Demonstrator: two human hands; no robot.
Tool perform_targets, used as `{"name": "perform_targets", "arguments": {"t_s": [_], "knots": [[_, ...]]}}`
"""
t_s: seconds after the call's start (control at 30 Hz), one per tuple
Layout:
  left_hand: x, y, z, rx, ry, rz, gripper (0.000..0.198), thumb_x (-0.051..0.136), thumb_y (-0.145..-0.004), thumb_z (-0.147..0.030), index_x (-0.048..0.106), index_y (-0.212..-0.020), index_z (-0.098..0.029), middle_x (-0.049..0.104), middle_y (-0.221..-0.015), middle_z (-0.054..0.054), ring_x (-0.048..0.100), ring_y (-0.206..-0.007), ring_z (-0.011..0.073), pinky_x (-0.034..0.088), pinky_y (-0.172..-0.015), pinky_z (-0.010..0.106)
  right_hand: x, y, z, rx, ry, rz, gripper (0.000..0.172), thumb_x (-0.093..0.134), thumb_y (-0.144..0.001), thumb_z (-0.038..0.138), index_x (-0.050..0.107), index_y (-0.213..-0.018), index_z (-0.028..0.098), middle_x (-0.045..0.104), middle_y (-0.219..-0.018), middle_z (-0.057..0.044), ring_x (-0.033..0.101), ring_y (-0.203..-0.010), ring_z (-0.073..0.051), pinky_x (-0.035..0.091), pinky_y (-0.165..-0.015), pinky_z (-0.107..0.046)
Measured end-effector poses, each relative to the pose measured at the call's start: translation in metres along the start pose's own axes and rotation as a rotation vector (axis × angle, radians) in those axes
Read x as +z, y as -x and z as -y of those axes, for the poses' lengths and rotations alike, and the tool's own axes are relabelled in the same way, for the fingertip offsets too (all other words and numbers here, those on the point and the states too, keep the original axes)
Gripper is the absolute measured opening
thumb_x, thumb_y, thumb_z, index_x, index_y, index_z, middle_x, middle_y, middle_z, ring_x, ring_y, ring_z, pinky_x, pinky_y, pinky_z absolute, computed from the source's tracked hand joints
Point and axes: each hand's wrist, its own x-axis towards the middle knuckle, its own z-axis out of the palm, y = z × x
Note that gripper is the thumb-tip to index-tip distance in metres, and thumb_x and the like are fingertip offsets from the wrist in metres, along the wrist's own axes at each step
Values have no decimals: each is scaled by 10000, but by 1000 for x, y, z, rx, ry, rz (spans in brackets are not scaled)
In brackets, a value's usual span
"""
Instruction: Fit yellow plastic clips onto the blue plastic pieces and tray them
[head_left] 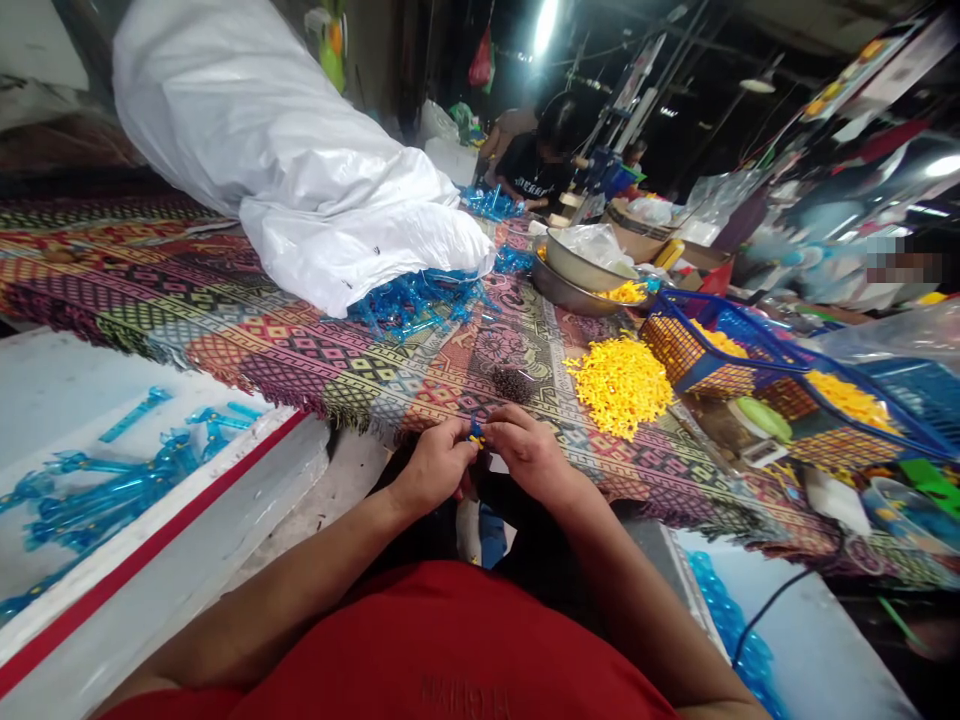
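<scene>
Your left hand [441, 462] and right hand [527, 452] pinch, fingers nearly closed, a small blue-and-yellow plastic piece [475, 432] at the near edge of the desk draped in multicoloured patterned cloth [352, 370].

A patterned cloth [300, 362] carries a white sack [300, 170], blue parts [420, 305], yellow pieces [621, 388] and dark bits [513, 384].

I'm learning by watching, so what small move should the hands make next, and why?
Probably a gentle press: the left hand steadies the small blue-and-yellow piece while the right hand pushes on its yellow part. Both hands' fingertips meet there, and blue pieces in the white box carry yellow bits too. Whether it is already seated is too small to tell.
</scene>
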Motion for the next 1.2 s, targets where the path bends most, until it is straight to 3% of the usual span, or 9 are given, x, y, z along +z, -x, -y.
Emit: {"name": "perform_targets", "arguments": {"t_s": [0.17,0.43,0.63,0.93,1.2], "knots": [[0,-3,1,-20,152,22,99,444,-774,-230,501,-817,-161,533,-463,-45,467,-303,96,352,-300,177,3,2,15,91,-23,-204,124,496,-861,161,606,-910,193,567,-889,-79,564,-894,-187,504,-750,-327],[7,0,6,70,244,11,125,462,-801,-275,506,-846,-167,559,-554,-29,509,-395,98,434,-378,203,4,4,25,132,-44,-162,135,452,-882,163,545,-788,188,541,-723,-30,517,-687,-145,443,-624,-280],[14,7,1,126,62,-62,121,446,-812,-273,511,-831,-173,539,-536,-39,497,-396,88,395,-371,175,4,4,27,209,-77,-174,195,450,-883,193,497,-694,198,515,-632,-6,499,-628,-140,406,-588,-265],[15,9,-6,36,74,-80,140,434,-776,-235,523,-853,-161,535,-495,-49,487,-360,87,378,-352,170,5,9,23,159,-21,-126,143,422,-899,184,520,-795,197,529,-714,-30,506,-693,-153,424,-620,-279],[17,8,1,74,68,-83,132,425,-784,-230,519,-852,-167,528,-495,-54,457,-338,80,340,-329,168,2,10,21,133,23,-107,142,419,-904,194,507,-793,200,513,-709,-30,489,-670,-155,411,-595,-276]]}}
